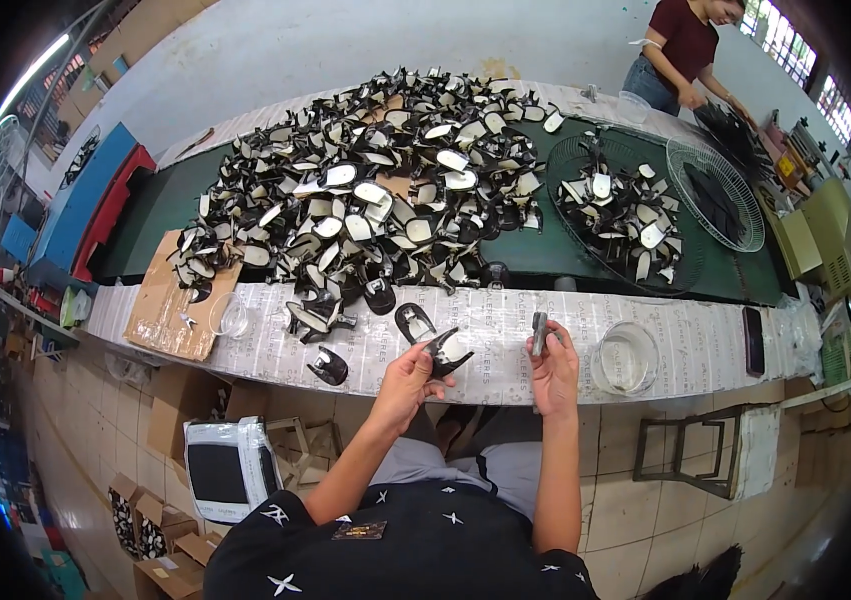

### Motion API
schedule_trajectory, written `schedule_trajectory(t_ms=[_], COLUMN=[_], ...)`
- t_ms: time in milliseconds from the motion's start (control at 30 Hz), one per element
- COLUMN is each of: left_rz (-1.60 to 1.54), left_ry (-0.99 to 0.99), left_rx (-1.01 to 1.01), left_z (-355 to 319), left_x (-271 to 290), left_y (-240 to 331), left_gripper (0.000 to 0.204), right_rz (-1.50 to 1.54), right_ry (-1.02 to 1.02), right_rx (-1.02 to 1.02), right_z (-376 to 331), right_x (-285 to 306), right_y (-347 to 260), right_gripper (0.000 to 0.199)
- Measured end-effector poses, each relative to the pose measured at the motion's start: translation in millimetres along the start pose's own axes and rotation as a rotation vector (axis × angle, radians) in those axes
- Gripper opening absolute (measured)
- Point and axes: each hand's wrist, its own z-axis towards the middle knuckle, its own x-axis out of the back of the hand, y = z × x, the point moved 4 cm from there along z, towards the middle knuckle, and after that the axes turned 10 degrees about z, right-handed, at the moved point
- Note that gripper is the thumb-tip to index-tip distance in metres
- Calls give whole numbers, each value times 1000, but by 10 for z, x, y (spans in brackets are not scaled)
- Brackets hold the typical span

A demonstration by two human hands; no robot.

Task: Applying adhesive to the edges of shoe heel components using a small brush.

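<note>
My left hand (pixel 403 388) pinches a black shoe heel (pixel 452 352) with a white face, held up over the near edge of the table. Further right, my right hand (pixel 556 374) is closed round a small grey block-like thing (pixel 539 332); its exact kind is not clear. Just beyond the left hand a loose heel (pixel 413 323) lies on the table, and another heel (pixel 328 366) lies to the left. A large heap of similar heels (pixel 375 195) covers the green belt ahead.
On the right lie a clear round tub (pixel 625 358) and a dark phone-like slab (pixel 753 341). A wide basket (pixel 680 270) holds more heels. At left are cardboard (pixel 160 315) and a clear cup (pixel 233 318). A co-worker (pixel 680 55) stands at the far right.
</note>
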Motion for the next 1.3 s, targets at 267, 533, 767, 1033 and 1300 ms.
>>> schedule_trajectory(t_ms=[267, 533, 767, 1033, 1300], left_rz=[21, 48, 61, 75, 77], left_ry=[-128, -160, -216, -240, -254], left_rx=[37, 84, 89, 97, 93], left_z=[-118, -105, -107, -105, -122], left_x=[-162, -307, -419, -436, -426], left_y=[-58, -129, -121, -119, -115], left_gripper=[31, 24, 23, 22, 23], right_rz=[-302, -1241, -1388, -1439, -1214], right_ry=[74, -133, -171, -175, -101], right_rx=[99, 284, 385, 445, 199], right_z=[-467, -942, -994, -1009, -1000], right_x=[-314, -981, -1012, -998, -845], right_y=[-138, -267, -208, -160, -167], right_gripper=[27, 18, 19, 19, 17])
